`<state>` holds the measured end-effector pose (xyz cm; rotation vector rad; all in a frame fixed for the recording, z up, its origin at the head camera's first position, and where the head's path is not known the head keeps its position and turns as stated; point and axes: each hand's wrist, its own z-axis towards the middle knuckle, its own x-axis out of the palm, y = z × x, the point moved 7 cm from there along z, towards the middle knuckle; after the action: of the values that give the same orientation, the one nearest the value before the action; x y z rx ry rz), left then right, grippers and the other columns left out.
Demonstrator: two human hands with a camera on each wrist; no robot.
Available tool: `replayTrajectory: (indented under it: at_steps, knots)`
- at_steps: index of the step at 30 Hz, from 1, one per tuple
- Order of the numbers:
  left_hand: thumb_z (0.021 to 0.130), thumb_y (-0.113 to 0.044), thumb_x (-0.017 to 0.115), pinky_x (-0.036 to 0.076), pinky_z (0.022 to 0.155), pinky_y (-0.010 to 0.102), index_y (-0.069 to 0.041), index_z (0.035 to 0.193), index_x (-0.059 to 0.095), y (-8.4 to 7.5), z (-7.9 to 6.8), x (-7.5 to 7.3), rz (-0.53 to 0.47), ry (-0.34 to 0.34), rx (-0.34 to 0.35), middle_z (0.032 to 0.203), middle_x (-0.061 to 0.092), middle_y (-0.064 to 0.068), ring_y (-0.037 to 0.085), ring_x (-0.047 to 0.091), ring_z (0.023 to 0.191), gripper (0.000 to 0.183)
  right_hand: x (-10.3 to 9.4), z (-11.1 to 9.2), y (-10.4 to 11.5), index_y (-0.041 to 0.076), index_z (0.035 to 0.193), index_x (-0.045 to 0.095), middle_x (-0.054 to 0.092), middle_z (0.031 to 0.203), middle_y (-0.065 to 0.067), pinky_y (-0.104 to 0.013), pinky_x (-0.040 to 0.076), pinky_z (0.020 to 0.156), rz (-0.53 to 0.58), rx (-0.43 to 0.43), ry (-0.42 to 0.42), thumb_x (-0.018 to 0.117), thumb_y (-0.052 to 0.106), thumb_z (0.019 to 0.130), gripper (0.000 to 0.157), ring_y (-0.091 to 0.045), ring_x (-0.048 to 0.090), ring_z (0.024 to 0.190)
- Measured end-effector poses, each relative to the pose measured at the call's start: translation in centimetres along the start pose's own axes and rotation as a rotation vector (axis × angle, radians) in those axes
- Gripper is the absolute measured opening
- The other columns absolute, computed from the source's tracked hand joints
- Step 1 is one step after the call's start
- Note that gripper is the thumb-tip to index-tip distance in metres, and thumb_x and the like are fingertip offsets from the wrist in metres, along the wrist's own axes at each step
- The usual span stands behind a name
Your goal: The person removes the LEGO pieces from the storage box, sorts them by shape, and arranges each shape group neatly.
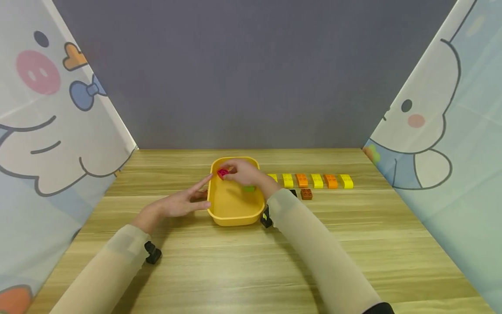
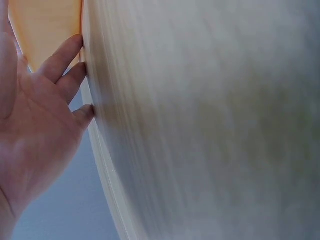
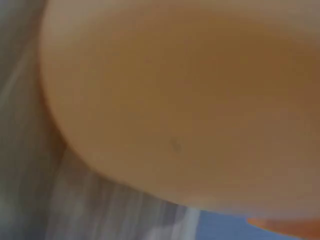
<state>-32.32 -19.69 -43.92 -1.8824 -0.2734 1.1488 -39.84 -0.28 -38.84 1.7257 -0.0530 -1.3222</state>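
In the head view, a yellow plastic bin (image 1: 231, 207) stands on the table, left of the row of toy bricks. My right hand (image 1: 246, 172) reaches over its right rim and pinches a dark pink building brick (image 1: 222, 173) inside, near the far left corner. A green brick (image 1: 248, 189) lies in the bin under that hand, partly hidden. My left hand (image 1: 179, 202) rests against the bin's left wall with fingers spread, its fingertips at the rim. In the left wrist view the lower fingers (image 2: 72, 80) touch the tabletop. Blurred bin wall (image 3: 175, 110) fills the right wrist view.
Right of the bin, yellow and orange bricks (image 1: 301, 180) form a row. In front of them sit a brown brick (image 1: 306, 194) and a black brick (image 1: 293, 192), the latter half hidden by the right sleeve. A grey panel (image 1: 251, 78) rises behind the wooden table (image 1: 196, 270).
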Motion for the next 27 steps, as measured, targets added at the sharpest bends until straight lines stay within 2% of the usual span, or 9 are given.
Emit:
replayTrajectory:
  at_steps: [3, 8, 10, 12, 15, 18, 21, 27]
  knots:
    - [0.109, -0.049, 0.067, 0.024, 0.130, 0.075, -0.042, 0.177, -0.003, 0.0, 0.0, 0.0, -0.001, -0.002, -0.001, 0.173, 0.039, 0.027, 0.047, 0.037, 0.163, 0.098, 0.8, 0.6, -0.4, 0.010, 0.157, 0.061, 0.066, 0.154, -0.015, -0.042, 0.057, 0.110, -0.015, -0.003, 0.059, 0.067, 0.011, 0.109, 0.048, -0.033, 0.068, 0.129]
    - [0.109, -0.048, 0.068, 0.025, 0.130, 0.074, -0.038, 0.178, -0.003, 0.0, 0.1, 0.1, 0.007, -0.002, 0.014, 0.173, 0.039, 0.028, 0.047, 0.036, 0.163, 0.099, 2.0, 1.0, -0.9, 0.002, 0.165, 0.047, 0.060, 0.160, -0.017, -0.041, 0.048, 0.125, -0.043, -0.016, 0.167, 0.062, 0.000, 0.106, 0.061, -0.032, 0.060, 0.143]
    - [0.109, -0.047, 0.068, 0.025, 0.131, 0.074, -0.037, 0.178, -0.003, -0.1, 0.2, 0.1, 0.007, 0.002, 0.016, 0.173, 0.038, 0.029, 0.047, 0.036, 0.163, 0.099, 2.3, 1.1, -1.1, 0.003, 0.167, 0.044, 0.056, 0.163, -0.017, -0.042, 0.043, 0.129, -0.054, -0.002, 0.182, 0.064, 0.000, 0.105, 0.065, -0.031, 0.056, 0.147]
    - [0.109, -0.047, 0.068, 0.026, 0.130, 0.074, -0.037, 0.178, -0.003, -0.1, 0.1, 0.1, 0.010, 0.004, 0.019, 0.173, 0.038, 0.029, 0.047, 0.035, 0.163, 0.099, 2.4, 1.1, -1.2, 0.005, 0.167, 0.044, 0.054, 0.163, -0.017, -0.043, 0.045, 0.127, -0.054, 0.022, 0.180, 0.068, 0.001, 0.103, 0.068, -0.031, 0.057, 0.143]
    - [0.109, -0.047, 0.068, 0.027, 0.130, 0.074, -0.037, 0.178, -0.004, 0.0, 0.1, 0.1, 0.014, 0.006, 0.018, 0.173, 0.038, 0.030, 0.049, 0.035, 0.163, 0.099, 2.3, 0.9, -1.3, 0.008, 0.166, 0.048, 0.054, 0.160, -0.017, -0.042, 0.049, 0.120, -0.083, 0.048, 0.164, 0.074, 0.003, 0.099, 0.072, -0.030, 0.058, 0.132]
    - [0.109, -0.047, 0.068, 0.028, 0.129, 0.075, -0.036, 0.178, -0.003, -0.1, 0.1, 0.1, 0.015, 0.004, 0.020, 0.172, 0.039, 0.031, 0.049, 0.037, 0.162, 0.099, 2.4, 0.8, -1.1, 0.007, 0.162, 0.053, 0.057, 0.155, -0.016, -0.039, 0.050, 0.118, -0.129, 0.042, 0.160, 0.079, 0.003, 0.096, 0.071, -0.027, 0.057, 0.129]
    - [0.109, -0.047, 0.068, 0.028, 0.129, 0.074, -0.035, 0.178, -0.002, -0.1, 0.1, 0.1, 0.012, 0.002, 0.019, 0.172, 0.039, 0.031, 0.049, 0.037, 0.162, 0.099, 2.4, 0.8, -0.9, 0.007, 0.158, 0.059, 0.059, 0.152, -0.016, -0.038, 0.049, 0.117, -0.170, 0.026, 0.157, 0.081, 0.005, 0.095, 0.067, -0.026, 0.054, 0.128]
    - [0.109, -0.047, 0.067, 0.027, 0.129, 0.075, -0.036, 0.178, -0.003, 0.0, 0.2, 0.1, 0.017, 0.002, 0.016, 0.173, 0.038, 0.030, 0.049, 0.036, 0.163, 0.099, 2.5, 0.7, -0.8, 0.008, 0.149, 0.069, 0.063, 0.143, -0.015, -0.033, 0.049, 0.113, -0.165, 0.001, 0.148, 0.083, 0.008, 0.095, 0.056, -0.023, 0.055, 0.123]
